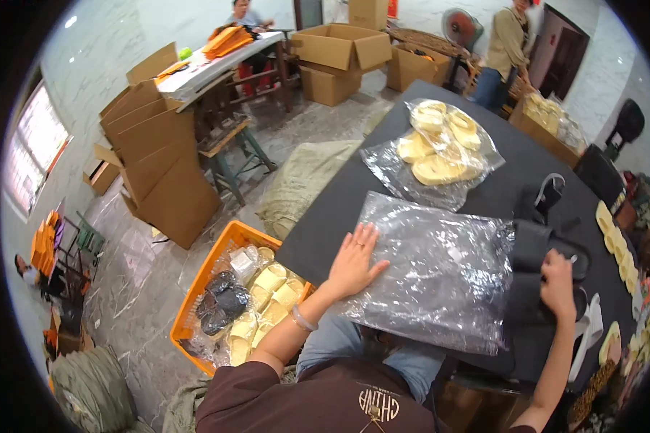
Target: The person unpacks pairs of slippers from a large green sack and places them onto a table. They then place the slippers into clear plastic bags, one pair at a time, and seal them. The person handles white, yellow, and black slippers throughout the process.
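Note:
A large transparent plastic bag lies flat across the near part of the dark table. My left hand rests on the bag's left side with its fingers spread. Black slippers sit by the bag's right edge, and I cannot tell how far they reach into it. The curled fingers of my right hand grip a black slipper; a small pale spot shows by the fingertips. Farther up the table, cream slippers lie in transparent bags.
An orange crate of bagged cream and black slippers stands at my left. More cream slippers line the table's right edge. Cardboard boxes, a green stool and sacks occupy the floor. One person stands beyond the table.

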{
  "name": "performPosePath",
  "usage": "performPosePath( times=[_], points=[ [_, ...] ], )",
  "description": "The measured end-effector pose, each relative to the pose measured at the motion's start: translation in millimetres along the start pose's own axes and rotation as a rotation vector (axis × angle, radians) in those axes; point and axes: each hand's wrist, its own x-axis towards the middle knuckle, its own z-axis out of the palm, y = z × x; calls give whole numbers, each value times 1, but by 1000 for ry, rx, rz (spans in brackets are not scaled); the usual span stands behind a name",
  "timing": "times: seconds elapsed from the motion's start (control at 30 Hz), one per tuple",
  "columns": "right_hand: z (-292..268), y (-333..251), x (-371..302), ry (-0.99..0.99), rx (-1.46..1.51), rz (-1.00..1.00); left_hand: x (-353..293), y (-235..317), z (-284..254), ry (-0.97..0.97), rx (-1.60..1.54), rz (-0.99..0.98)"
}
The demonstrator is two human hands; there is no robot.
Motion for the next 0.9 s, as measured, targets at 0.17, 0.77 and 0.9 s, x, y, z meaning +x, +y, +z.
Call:
performPosePath(
  times=[0.17,0.77,0.9],
  points=[
    [-55,38,-7,336,-148,347,-2,4,-2,81,-68,8],
    [100,-210,60,-19,481,487,-2,5,-3,20,54,26],
    [115,-191,45,22,435,591,-2,7,2,21,82,7]
  ],
)
